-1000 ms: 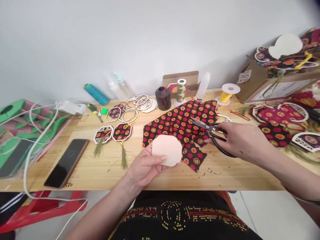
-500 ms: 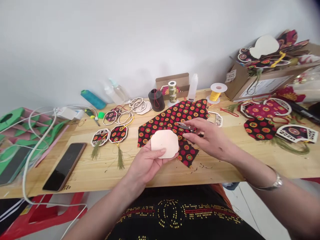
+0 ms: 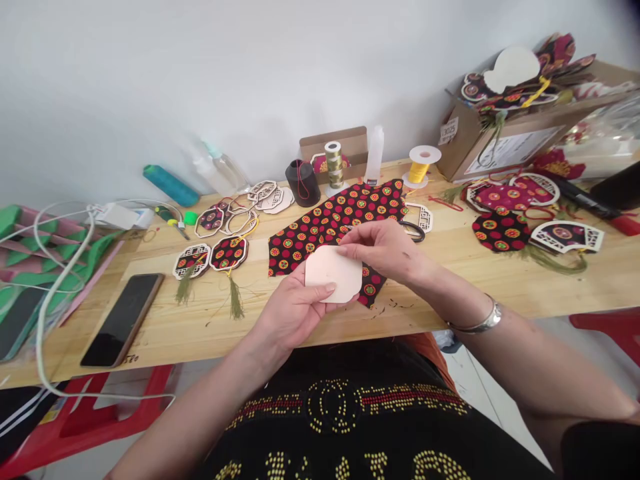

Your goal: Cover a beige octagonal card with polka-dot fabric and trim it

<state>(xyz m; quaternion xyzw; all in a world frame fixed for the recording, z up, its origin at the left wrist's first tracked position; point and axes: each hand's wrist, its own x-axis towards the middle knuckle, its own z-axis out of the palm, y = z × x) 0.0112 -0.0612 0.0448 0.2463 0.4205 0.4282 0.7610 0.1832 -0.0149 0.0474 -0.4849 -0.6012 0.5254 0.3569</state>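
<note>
My left hand (image 3: 295, 303) grips a pale, flat plate with rounded corners (image 3: 333, 275), thumb on top and fingers beneath. My right hand (image 3: 383, 247) pinches the plate's upper right edge between thumb and forefinger. Under and behind both hands lies a black cloth (image 3: 320, 230) printed with red dots and flowers. Black-handled scissors (image 3: 414, 232) lie on the table just past my right hand, partly hidden by it. Left of the cloth rest two finished-looking pendants, one faced with the same print (image 3: 229, 253) and one with a lattice front (image 3: 192, 260), both with green tassels.
A phone (image 3: 123, 320) lies at the left, near a white cable (image 3: 65, 280). Along the wall stand a black thread cone (image 3: 303, 187), a gold thread spool (image 3: 334, 163), a white bottle (image 3: 375, 157) and a yellow spool (image 3: 419, 172). A full cardboard box (image 3: 500, 147) stands at the right.
The scissors have left my right hand and lie on the table. My right hand has moved left onto the plate's edge. The whole view has shifted slightly.
</note>
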